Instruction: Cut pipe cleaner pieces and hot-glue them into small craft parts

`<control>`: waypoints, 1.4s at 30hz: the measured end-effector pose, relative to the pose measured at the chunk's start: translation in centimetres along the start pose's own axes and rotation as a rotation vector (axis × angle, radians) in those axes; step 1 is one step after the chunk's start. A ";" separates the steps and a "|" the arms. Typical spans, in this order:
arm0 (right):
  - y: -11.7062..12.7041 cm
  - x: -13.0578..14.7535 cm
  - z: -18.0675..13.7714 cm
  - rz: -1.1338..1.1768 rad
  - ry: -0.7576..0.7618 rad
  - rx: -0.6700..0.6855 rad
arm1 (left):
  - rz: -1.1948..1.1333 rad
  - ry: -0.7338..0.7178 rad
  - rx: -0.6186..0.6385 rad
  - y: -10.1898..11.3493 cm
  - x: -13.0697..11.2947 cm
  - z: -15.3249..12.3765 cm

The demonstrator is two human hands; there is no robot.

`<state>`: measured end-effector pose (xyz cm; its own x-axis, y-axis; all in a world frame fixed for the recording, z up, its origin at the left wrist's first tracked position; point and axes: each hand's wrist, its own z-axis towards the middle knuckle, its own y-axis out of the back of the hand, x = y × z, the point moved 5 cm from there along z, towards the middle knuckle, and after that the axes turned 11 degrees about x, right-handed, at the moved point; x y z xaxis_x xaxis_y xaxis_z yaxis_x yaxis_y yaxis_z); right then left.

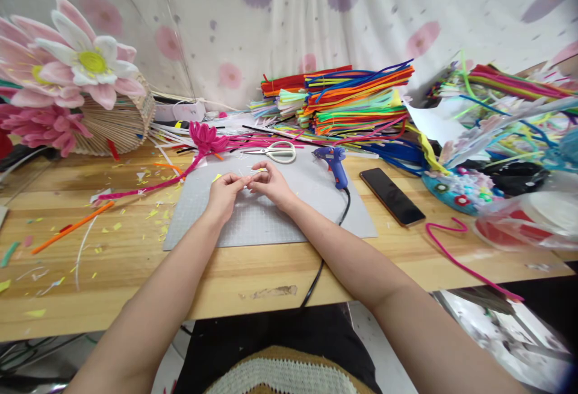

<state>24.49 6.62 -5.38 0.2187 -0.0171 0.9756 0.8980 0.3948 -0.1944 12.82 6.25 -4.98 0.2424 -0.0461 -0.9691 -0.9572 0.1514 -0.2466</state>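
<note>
My left hand (224, 194) and right hand (272, 183) meet fingertip to fingertip just above the grey mat (271, 225). Both sets of fingers are pinched closed on a thin pale strand (251, 176), which spans the short gap between them; it is too small for me to tell what it is made of. Just beyond my right fingers lie the scissors (276, 152). Out to their right stands the blue glue gun (333, 162), then the phone (392, 196). Beyond my left fingers lies a pink pipe-cleaner flower (206, 137).
</note>
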 end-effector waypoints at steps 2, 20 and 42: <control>0.0 0.0 0.0 0.000 0.001 -0.002 | -0.001 0.001 -0.010 0.0 0.0 0.0; 0.6 -0.1 0.0 0.040 -0.012 -0.027 | 0.036 0.021 0.001 0.4 0.1 0.2; 0.6 -0.1 0.1 0.001 -0.015 -0.048 | 0.082 0.049 -0.043 0.5 0.1 0.1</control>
<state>24.99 6.96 -5.63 0.2138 -0.0032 0.9769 0.9151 0.3507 -0.1991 12.37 6.42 -5.20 0.1557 -0.0832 -0.9843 -0.9797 0.1141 -0.1647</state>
